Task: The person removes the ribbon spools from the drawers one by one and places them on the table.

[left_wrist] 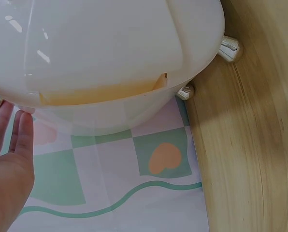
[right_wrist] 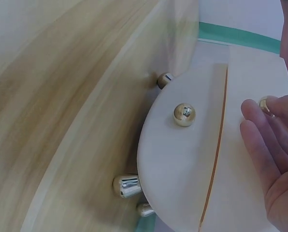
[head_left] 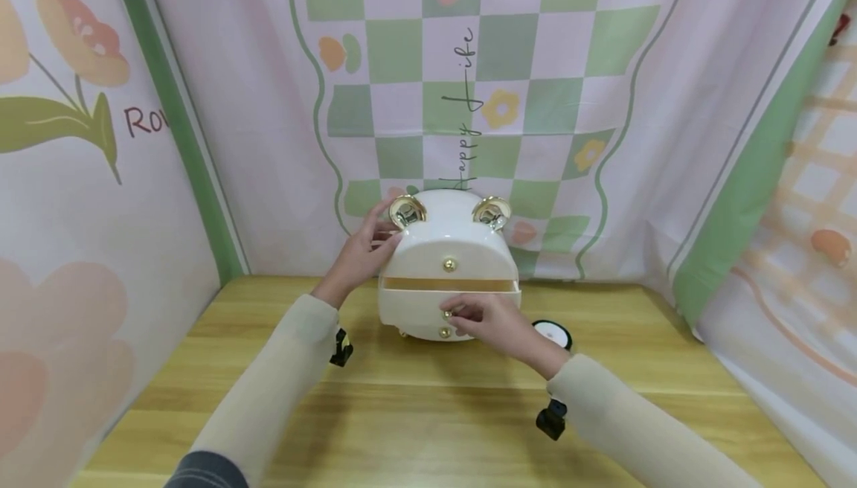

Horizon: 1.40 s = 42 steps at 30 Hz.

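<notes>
A white storage box (head_left: 450, 209) with gold ears and round gold knobs stands on the table. Its middle drawer (head_left: 408, 306) is pulled partly out, leaving a gap under the upper front. My right hand (head_left: 498, 322) pinches the knob (right_wrist: 264, 105) of this drawer between thumb and fingers. Against the box's upper left side, by the gold ear (head_left: 407, 211), my left hand (head_left: 361, 251) rests with extended fingers. In the left wrist view its fingers touch the rim of the box. The bottom drawer, with its own knob (right_wrist: 184, 115), sits below the pulled one.
A round white disc with a dark rim (head_left: 553, 333) lies right of the box, near my right wrist. Behind the box hangs a green checked curtain (head_left: 495, 49). Short gold feet (right_wrist: 127, 186) hold the box on the wooden table (head_left: 415, 428).
</notes>
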Available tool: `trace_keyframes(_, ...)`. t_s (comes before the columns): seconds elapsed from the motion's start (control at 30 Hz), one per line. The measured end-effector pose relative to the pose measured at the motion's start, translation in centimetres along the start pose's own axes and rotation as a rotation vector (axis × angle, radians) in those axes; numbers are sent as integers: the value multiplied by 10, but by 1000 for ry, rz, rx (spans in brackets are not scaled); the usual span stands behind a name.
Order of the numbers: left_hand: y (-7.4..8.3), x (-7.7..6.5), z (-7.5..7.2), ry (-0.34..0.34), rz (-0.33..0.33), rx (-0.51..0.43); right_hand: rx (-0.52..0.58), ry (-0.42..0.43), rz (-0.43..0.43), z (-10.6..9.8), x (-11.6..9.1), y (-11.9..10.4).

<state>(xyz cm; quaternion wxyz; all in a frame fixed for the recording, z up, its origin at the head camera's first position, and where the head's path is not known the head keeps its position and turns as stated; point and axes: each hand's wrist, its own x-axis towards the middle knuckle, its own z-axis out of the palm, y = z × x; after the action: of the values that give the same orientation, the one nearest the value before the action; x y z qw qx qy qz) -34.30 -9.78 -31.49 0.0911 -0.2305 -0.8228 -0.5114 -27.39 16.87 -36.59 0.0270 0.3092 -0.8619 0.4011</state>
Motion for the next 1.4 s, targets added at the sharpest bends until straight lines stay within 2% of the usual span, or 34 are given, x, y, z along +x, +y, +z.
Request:
trace_keyframes(0.23,0,1,0,-1,6,-8,-21,14,14,1,-7,-3)
trace_keyframes(0.5,-1,3,0,-2,7,-1,-38,30,-25,3,-16,-9)
trace_keyframes(1.0,-1,1,0,-3,1,-13,43,-18,-3,8,-34,-21)
trace_keyframes(1.3,5,-2,-1,-10,5,-29,44,-9,-20,13,-44,-26)
trace_keyframes(1.4,-1,0,0,-4,7,-22,42,-14,-21,14,-49,-29)
